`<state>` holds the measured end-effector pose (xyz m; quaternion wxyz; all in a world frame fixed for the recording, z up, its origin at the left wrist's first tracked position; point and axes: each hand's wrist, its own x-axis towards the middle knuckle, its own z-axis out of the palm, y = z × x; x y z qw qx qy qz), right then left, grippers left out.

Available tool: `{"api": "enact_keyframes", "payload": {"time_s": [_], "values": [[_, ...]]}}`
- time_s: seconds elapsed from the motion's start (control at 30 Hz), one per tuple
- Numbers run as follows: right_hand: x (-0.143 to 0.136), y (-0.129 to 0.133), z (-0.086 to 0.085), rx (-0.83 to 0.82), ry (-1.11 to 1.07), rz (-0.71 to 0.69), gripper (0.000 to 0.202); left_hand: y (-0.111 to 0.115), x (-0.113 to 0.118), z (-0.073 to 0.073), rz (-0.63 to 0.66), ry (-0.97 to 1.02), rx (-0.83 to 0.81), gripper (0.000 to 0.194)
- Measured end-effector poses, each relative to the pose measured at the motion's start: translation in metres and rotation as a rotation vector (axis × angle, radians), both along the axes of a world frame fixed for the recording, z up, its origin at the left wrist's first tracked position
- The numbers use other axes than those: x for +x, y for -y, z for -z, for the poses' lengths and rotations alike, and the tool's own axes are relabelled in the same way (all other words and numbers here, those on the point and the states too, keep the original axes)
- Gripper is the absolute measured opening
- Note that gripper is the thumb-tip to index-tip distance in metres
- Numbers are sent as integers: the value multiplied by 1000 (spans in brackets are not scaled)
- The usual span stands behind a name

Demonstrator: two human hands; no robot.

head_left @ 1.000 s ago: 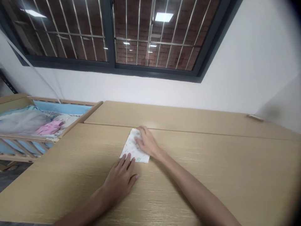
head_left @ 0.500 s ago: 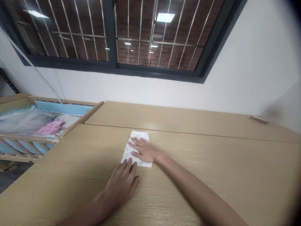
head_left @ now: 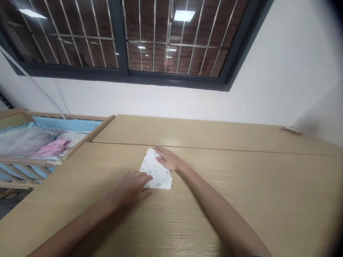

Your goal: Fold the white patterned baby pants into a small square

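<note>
A small white folded cloth (head_left: 158,175) with a pale printed pattern lies flat on the wooden tabletop (head_left: 227,185). My right hand (head_left: 168,159) rests on its upper right part, fingers stretched out toward the far corner. At the cloth's left edge is my left hand (head_left: 135,186), slightly smeared by motion. Its index finger reaches over the cloth, while the thumb stands apart below; the other fingers are partly hidden. Neither hand grips the cloth.
On the left stands a wooden crib (head_left: 103,128) with blue lining, a pink cloth (head_left: 53,148) and white netting (head_left: 24,141). A raised board (head_left: 187,134) runs along the wall under a barred window (head_left: 123,43). A small white object (head_left: 292,130) lies at far right.
My right hand has slid from the cloth's middle to its upper right edge, baring more of the print. My left hand has turned, its fingers now pointing right across the cloth's lower left.
</note>
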<state>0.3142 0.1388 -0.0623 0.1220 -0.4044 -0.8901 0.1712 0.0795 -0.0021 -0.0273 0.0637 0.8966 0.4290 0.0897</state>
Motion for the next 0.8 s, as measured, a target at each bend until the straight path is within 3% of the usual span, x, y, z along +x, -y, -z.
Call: {"api": "enact_keyframes", "payload": {"time_s": [0.2,0.4,0.63,0.8], "values": [[-1,1,1,28,-15,1,67,-17,-16,5,133,133,-46,27],[-1,1,0,32,-14,18,66,-18,-19,20,214,79,135,27],[-2,1,1,50,-3,13,66,-18,-33,14,205,156,108,44],[-2,3,-2,46,4,11,67,-22,-41,21,178,207,140,47]]}}
